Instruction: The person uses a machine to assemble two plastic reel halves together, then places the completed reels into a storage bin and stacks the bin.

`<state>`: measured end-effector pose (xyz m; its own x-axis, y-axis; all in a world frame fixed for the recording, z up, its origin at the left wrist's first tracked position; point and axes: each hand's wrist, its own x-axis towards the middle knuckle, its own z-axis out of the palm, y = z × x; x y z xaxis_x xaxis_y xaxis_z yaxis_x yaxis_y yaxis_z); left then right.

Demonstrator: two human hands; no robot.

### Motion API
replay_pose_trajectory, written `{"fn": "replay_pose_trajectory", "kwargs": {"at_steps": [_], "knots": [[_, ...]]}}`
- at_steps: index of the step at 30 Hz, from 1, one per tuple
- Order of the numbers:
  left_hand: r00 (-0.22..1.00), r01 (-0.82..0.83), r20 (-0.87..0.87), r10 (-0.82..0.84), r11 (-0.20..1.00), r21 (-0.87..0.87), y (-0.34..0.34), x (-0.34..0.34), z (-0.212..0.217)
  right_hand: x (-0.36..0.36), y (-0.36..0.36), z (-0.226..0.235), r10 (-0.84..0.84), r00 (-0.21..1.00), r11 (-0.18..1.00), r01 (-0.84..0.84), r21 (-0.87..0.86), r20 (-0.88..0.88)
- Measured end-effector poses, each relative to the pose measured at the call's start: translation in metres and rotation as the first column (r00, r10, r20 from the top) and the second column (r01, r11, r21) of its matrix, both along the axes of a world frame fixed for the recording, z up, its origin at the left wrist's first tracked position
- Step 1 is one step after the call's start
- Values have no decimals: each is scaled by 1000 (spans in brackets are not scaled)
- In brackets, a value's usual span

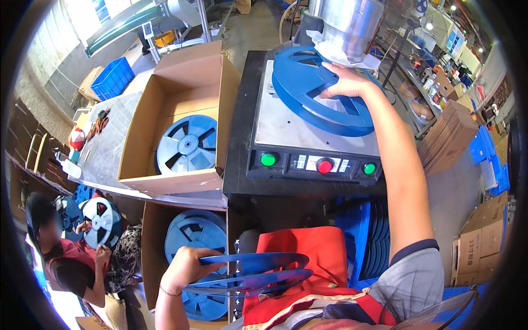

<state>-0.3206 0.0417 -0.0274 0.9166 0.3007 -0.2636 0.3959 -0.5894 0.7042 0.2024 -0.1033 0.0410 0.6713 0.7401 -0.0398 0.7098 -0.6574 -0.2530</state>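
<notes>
Blue round plastic reel [308, 82] with broad spokes: tilted on the pale metal plate [267, 124] of a bench machine. Right hand [346, 82] lies over its spokes, index finger stretched out; whether the fingers grip cannot be told.

Second blue plastic reel [264, 263]: seen nearly edge-on, in front of the person's body. Left hand [187, 267], fingers clamped on its rim.

Containers:
- Open brown cardboard box [190, 183], left of the machine; holds a blue spoked reel [187, 144], lying flat.
- Lower open brown cardboard box [154, 258], below it; holds further blue reels [195, 234], partly hidden by the left hand and its reel.
- Blue container [355, 234], under the machine; holds a row of dark round rims.
- Blue plastic crate [113, 77], upper left; contents too small to tell.
- Brown cartons [479, 245], lower right.

Surroundings:
- Silver metal cylinder [352, 27], just behind the tilted reel.
- Machine front: two green buttons, a red button [324, 165] between.
- Right forearm crosses the panel's right end.
- Brown flat cardboard stack [448, 135], right.
- Seated co-worker [71, 258], left, holding a pale-centred reel [100, 220].
</notes>
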Motion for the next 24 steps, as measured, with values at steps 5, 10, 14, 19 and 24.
{"fn": "replay_pose_trajectory", "kwargs": {"at_steps": [5, 10, 14, 19, 24], "knots": [[965, 263, 23, -263, 965, -1, 17, 52, -16, -10, 9, -2, 10, 996, 999, -6, -46, 90], [889, 436, 96, -447, 892, 117, 18, 93, -30, -11, 20, -6, -92, 982, 993, 104, -61, 168], [863, 484, 4, -506, 827, 286, 5, 120, -19, -2, 27, -9, -195, 978, 980, 197, -16, 72], [791, 501, 100, -604, 732, 461, -3, 115, -29, 1, 22, -12, -133, 990, 991, 133, -5, 52], [773, 458, 67, -631, 628, 630, -14, 150, -42, -34, -27, -10, -169, 939, 983, 136, 128, 301]]}}
